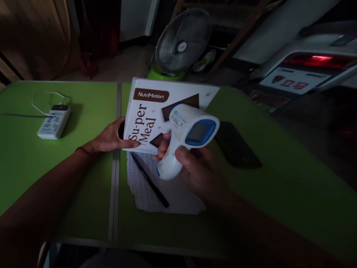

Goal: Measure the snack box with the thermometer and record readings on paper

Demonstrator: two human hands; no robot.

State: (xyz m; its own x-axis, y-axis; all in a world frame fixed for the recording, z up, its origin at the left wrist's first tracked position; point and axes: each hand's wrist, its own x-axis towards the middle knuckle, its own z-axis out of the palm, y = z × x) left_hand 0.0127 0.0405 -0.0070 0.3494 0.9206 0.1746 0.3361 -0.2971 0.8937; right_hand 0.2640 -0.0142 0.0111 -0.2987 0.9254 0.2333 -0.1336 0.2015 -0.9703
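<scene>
My left hand (114, 137) grips the near left corner of a white box (152, 106) printed "NutriMotion Su-per Meal", its thumb on the front face. The box is tilted, and its right part is hidden behind the thermometer. In my right hand (195, 163) is a white and blue infrared thermometer (178, 137), fingers wrapped round its handle and thumb on its back. Its screen faces me and looks dark. Below the box a sheet of printed paper (178, 197) lies on the table, with a black pen (150, 180) across it.
The green folding table (92, 208) has a metal seam left of the paper. A dark phone (237, 145) lies at right. At left sits a white power bank (54, 123) with a cable. Beyond the table stand a fan (181, 46) and a vehicle with a red light (320, 59).
</scene>
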